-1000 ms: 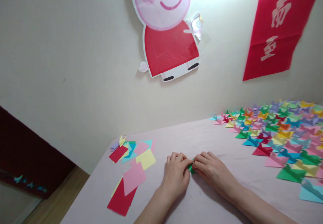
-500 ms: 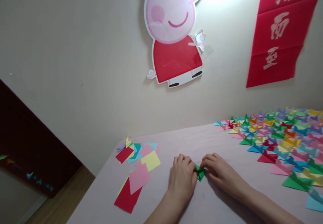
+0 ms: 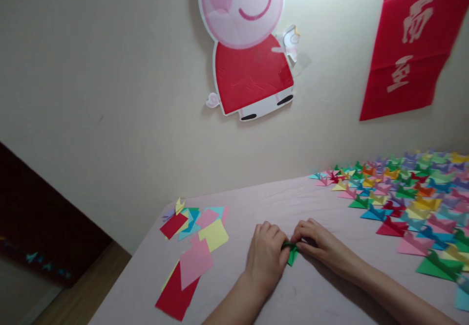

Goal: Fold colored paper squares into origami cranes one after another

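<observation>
A small folded piece of green paper (image 3: 292,256) is pinched between my two hands, low over the pale pink tabletop (image 3: 293,300). My left hand (image 3: 266,251) grips its left side, with the thumb toward the paper and the fingers curled. On the other side, my right hand (image 3: 311,237) pinches the paper's upper right part between thumb and fingertips. A pointed green end sticks out below the fingers, toward me. The fingertips hide most of the upper folds.
Loose coloured sheets, among them a pink sheet (image 3: 196,264), a red sheet (image 3: 178,293) and a yellow sheet (image 3: 214,235), lie at left. Many folded paper cranes (image 3: 414,212) stand in rows at right. Behind rises the wall with a cartoon pig cutout (image 3: 252,73) and a red banner (image 3: 406,71).
My right fingers have shifted on the green paper, and its upper part now looks flatter, like a narrow strip. The camera has tilted slightly downward.
</observation>
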`<state>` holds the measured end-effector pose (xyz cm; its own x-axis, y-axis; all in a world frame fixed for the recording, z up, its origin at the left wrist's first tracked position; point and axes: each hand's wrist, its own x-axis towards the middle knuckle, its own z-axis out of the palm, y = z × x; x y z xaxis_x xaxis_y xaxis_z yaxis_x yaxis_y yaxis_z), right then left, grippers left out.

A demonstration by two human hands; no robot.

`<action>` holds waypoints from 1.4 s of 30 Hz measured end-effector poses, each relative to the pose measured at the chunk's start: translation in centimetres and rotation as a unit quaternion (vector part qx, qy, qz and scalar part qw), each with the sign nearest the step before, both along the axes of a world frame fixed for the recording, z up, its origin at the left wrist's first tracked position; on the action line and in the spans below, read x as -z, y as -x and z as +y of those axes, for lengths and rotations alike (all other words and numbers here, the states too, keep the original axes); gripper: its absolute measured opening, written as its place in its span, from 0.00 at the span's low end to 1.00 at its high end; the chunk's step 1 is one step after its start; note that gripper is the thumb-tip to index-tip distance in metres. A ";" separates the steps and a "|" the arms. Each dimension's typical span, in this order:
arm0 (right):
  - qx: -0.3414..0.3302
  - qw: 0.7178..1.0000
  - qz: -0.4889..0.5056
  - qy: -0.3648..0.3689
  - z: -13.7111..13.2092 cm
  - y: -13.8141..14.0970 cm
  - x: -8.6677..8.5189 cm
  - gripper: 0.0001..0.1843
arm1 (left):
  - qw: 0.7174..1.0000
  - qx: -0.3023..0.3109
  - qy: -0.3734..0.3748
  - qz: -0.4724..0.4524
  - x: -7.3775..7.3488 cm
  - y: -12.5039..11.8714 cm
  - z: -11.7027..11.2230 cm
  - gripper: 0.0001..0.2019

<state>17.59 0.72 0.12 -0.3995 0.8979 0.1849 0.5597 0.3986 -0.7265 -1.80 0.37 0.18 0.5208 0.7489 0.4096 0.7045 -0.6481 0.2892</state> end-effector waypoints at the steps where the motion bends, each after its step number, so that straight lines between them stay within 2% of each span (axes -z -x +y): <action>1: 0.003 1.000 0.004 0.004 0.0 0.0 0.0 0.07 | 1.000 -0.007 0.007 -0.009 0.1 -0.1 0.1 0.06; 9: 0.029 0.999 -0.003 0.039 0.2 0.6 -0.6 0.10 | 0.995 -0.052 0.061 -0.062 0.2 -0.3 0.0 0.05; 19: 0.083 0.993 -0.080 0.026 0.6 1.9 -0.6 0.03 | 0.984 -0.085 0.110 -0.107 -0.1 0.5 -0.1 0.06; 24: 0.104 0.983 -0.149 0.005 1.1 2.8 -0.4 0.05 | 0.983 -0.064 0.114 -0.127 -0.1 0.4 -0.1 0.06; 28: 0.095 0.980 -0.177 0.004 1.6 3.3 -0.6 0.06 | 0.979 -0.061 0.134 -0.143 -0.3 0.4 -0.2 0.07; 31: 0.079 0.984 -0.162 0.008 1.8 2.9 -0.7 0.06 | 0.975 -0.078 0.148 -0.149 -0.2 0.5 -0.2 0.06; 37: 0.000 0.997 -0.036 0.063 1.9 1.2 -0.9 0.08 | 0.972 -0.088 0.158 -0.150 0.3 0.6 0.0 0.06; 42: 0.033 0.998 -0.047 0.036 1.6 1.9 -0.9 0.07 | 0.971 -0.091 0.166 -0.148 0.0 0.6 -0.1 0.07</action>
